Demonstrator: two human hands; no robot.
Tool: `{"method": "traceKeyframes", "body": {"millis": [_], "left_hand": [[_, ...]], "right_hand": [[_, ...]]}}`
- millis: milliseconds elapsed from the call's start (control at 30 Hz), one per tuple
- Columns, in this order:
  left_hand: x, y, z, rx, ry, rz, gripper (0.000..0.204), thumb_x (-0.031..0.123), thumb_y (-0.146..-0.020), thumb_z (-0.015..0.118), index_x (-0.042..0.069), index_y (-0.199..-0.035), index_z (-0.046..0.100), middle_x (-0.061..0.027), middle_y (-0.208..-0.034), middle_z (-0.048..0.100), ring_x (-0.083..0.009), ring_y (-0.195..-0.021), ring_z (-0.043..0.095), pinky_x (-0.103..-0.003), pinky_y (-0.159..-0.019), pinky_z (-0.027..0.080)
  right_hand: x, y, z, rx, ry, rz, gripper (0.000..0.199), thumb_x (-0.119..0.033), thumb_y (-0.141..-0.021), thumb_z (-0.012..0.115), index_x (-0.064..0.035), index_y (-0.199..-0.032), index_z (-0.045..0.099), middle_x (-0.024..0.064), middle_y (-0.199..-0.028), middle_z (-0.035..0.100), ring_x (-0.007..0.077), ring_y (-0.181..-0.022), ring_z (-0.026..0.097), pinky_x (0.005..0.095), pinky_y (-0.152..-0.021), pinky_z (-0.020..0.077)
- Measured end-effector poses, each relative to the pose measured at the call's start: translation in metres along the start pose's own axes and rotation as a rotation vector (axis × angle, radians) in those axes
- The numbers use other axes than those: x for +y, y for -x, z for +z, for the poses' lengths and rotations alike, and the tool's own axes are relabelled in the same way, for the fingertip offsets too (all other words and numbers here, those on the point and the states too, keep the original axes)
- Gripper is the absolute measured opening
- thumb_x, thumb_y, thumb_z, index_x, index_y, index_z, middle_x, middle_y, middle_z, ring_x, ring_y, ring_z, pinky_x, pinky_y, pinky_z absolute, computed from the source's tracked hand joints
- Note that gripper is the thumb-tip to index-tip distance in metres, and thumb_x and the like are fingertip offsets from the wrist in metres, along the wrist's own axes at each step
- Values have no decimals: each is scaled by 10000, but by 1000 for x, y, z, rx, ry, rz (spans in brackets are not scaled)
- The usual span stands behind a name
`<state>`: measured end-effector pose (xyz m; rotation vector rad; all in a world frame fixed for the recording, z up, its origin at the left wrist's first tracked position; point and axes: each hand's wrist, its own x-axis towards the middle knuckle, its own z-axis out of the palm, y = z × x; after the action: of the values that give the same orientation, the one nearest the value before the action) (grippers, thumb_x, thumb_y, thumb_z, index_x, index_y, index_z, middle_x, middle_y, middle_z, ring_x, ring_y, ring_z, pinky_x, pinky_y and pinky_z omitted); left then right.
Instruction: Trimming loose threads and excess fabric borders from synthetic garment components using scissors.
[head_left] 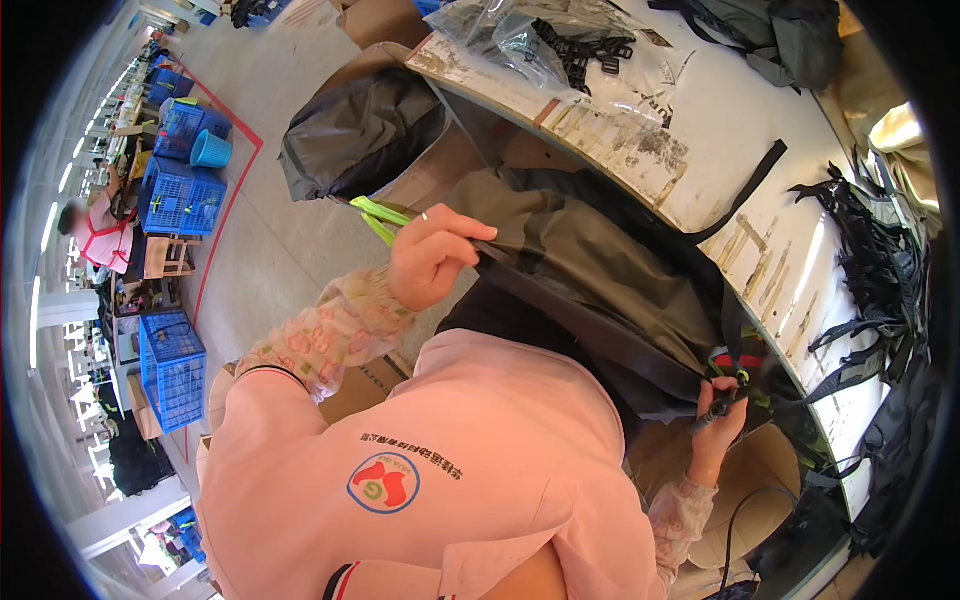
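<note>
Open room was left on the bare middle of the worn white bench. Its far end was taken up by clear plastic bags of black buckles, and its right edge by a tangle of black webbing straps. The gap between bench and body was filled by a draped dark grey fabric bag, with cardboard boxes crowded below.
</note>
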<state>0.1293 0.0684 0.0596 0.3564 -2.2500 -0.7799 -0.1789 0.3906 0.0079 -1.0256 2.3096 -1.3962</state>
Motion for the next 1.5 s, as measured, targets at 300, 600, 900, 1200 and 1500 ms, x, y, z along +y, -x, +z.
{"method": "traceKeyframes", "body": {"millis": [300,600,900,1200,1500], "left_hand": [[14,-13,11,-501,-230,20,356,354,-764,738,124,-994,592,-102,-1181,514,-284,-1053,499,-447,-945,326],[15,28,37,-545,-189,115,341,298,-661,787,161,-909,598,-46,-1041,491,-258,-991,487,-478,-917,308],[14,2,32,-27,-68,283,292,-26,-577,720,100,-786,561,-42,-862,549,-232,-733,529,-402,-714,425],[17,-12,16,90,90,75,324,-131,-505,593,82,-702,448,-91,-811,556,-237,-644,532,-290,-549,420],[-51,-45,-162,788,-238,-212,290,-187,-644,517,56,-787,449,-49,-837,506,-124,-785,493,-227,-730,429]], "right_hand": [[-5,-2,-3,118,-27,-93,189,94,-827,617,-21,-912,494,46,-868,528,134,-804,522,251,-795,428],[2,0,-4,98,1,-127,149,60,-853,615,5,-934,503,51,-906,539,127,-820,502,251,-795,415],[8,10,-5,64,-81,-22,184,88,-827,626,-10,-907,493,56,-885,541,138,-820,522,259,-798,432],[-1,10,11,10,-164,21,192,78,-821,638,-24,-901,497,54,-864,543,135,-802,527,257,-778,437],[-8,-11,8,-37,-155,11,130,5,-859,636,-3,-924,524,46,-874,561,135,-817,518,268,-798,430]]}}
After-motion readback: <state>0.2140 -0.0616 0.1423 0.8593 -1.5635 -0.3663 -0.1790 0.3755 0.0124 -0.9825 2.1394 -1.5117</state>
